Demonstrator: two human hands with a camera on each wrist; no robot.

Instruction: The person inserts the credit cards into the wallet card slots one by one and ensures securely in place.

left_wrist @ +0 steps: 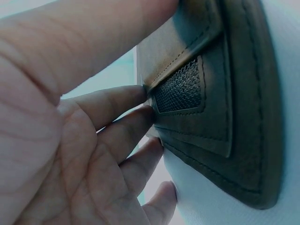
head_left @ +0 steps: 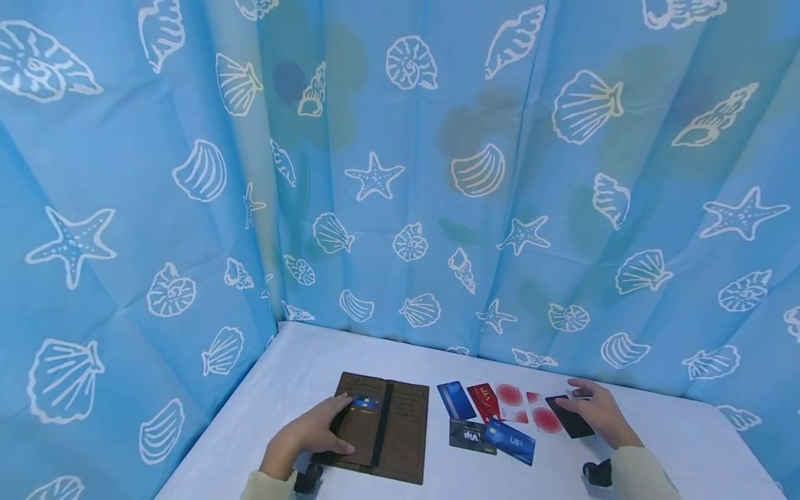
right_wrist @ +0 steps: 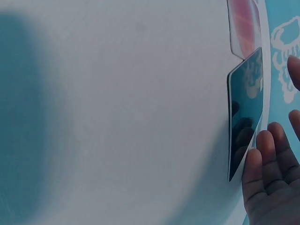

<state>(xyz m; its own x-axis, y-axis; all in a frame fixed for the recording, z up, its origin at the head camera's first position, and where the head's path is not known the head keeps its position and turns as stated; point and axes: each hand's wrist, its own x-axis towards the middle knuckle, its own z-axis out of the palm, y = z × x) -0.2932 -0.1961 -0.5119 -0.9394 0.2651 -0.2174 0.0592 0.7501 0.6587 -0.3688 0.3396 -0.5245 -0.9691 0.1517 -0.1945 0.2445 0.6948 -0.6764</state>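
An unfolded brown wallet (head_left: 409,444) lies on the white table, with a dark strap down its middle. A blue card (head_left: 365,402) shows in a slot of its left half. My left hand (head_left: 319,425) holds the wallet's left side, thumb over its face and fingertips against the edge in the left wrist view. Over at the right, my right hand (head_left: 596,411) hovers at a black card (head_left: 571,419), thumb and fingers spread apart. In the right wrist view the glossy black card (right_wrist: 246,117) lies flat, its surface mirroring the fingers beside it.
Between the hands lie a blue striped card (head_left: 456,401), a red VIP card (head_left: 483,401), red-and-white cards (head_left: 509,396), a dark Vip card (head_left: 471,437) and another blue card (head_left: 511,442), some overlapping. A blue shell-patterned curtain (head_left: 400,208) borders the table.
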